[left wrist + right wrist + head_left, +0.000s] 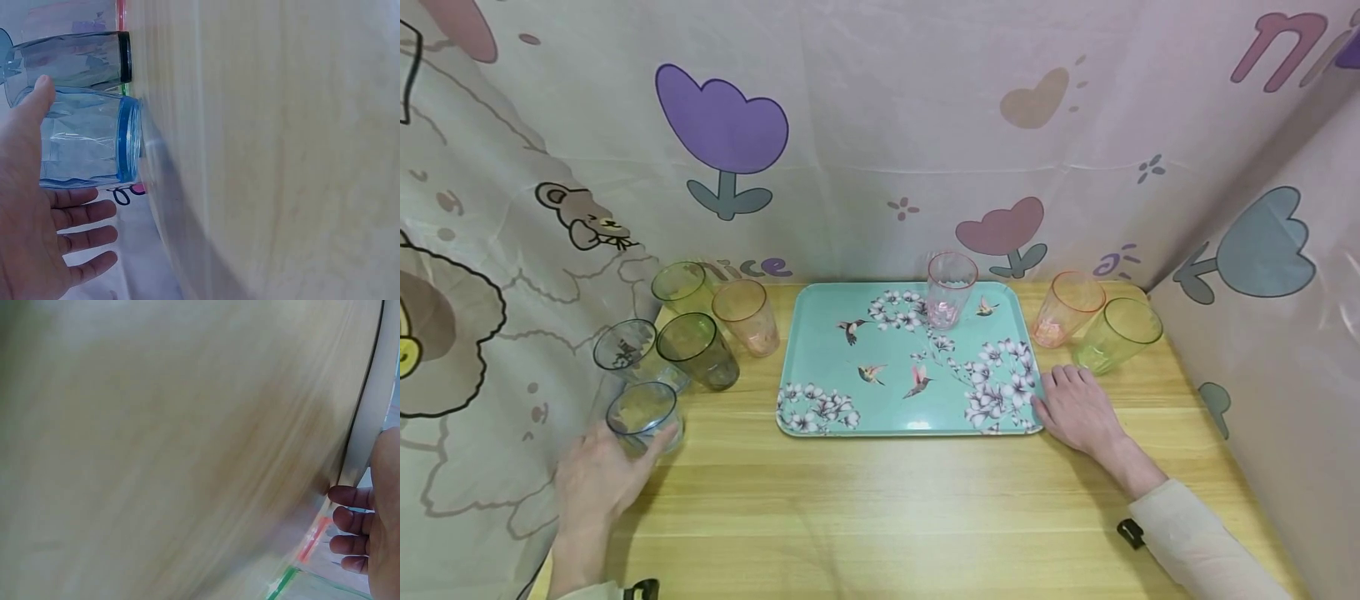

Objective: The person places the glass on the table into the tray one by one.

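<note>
My left hand (pixel 602 471) is at a blue glass tumbler (pixel 651 421) that stands upright on the table's left side. In the left wrist view the tumbler (pixel 87 140) sits between the thumb and the spread, mostly straight fingers (pixel 84 217). A dark grey tumbler (pixel 703 358) and a pale bluish tumbler (pixel 640 358) stand just behind it. My right hand (pixel 1078 408) rests palm down by the right edge of the turquoise tray (pixel 820 358), its thumb at the rim. A pink-rimmed tumbler (pixel 951 292) stands on the tray's back part.
Behind the left group are a yellow-green tumbler (pixel 685 287) and an orange tumbler (pixel 748 321). Right of the tray stand a red-rimmed tumbler (pixel 1066 312) and a green tumbler (pixel 1116 337). A printed curtain (pixel 865 125) encloses the wooden table (pixel 880 517) at back and sides.
</note>
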A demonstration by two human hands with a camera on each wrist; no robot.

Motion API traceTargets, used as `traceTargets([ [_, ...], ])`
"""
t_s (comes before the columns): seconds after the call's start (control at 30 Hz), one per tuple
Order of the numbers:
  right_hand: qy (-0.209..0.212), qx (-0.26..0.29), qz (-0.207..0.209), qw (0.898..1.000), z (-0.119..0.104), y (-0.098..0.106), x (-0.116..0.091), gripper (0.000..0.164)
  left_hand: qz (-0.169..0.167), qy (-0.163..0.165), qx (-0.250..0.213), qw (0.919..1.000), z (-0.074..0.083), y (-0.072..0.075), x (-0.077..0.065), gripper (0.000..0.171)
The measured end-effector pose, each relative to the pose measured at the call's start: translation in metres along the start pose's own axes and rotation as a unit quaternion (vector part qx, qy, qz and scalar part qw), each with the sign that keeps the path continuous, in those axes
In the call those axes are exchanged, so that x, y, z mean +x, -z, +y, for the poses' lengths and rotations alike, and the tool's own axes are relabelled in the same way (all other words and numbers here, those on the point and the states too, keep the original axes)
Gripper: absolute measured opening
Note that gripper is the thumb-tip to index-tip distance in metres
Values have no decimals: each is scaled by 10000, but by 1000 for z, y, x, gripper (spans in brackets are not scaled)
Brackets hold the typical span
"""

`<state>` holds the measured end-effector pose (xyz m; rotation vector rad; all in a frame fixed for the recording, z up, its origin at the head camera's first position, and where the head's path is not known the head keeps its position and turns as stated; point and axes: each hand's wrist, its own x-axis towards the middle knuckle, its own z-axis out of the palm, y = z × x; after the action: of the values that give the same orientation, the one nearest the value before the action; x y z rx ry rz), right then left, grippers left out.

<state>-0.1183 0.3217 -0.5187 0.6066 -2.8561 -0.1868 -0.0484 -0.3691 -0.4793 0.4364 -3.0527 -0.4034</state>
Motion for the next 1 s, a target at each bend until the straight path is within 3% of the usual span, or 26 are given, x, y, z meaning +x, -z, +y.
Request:
traceTargets([
  [0.17, 6, -14, -4, 10000, 0, -1, 0, 38, -31, -139, 133, 9998, 5, 2, -3, 102],
  [0.4, 1, -30, 6, 10000, 0, -1, 0, 38, -97, -283, 257, 9992, 14, 2, -7, 112],
  [0.6, 32, -46, 37, 10000, 0, -1, 0, 38, 338, -595, 238, 9974, 23, 1, -13, 107],
  [0.83, 33, -67, 36, 10000, 0, -2, 0, 38, 988, -977, 393, 9895, 35, 3, -16, 95],
  [1.0, 23, -60, 30, 10000, 0, -2, 0, 38, 972, -1130, 483, 9876, 42, 5, -16, 96],
])
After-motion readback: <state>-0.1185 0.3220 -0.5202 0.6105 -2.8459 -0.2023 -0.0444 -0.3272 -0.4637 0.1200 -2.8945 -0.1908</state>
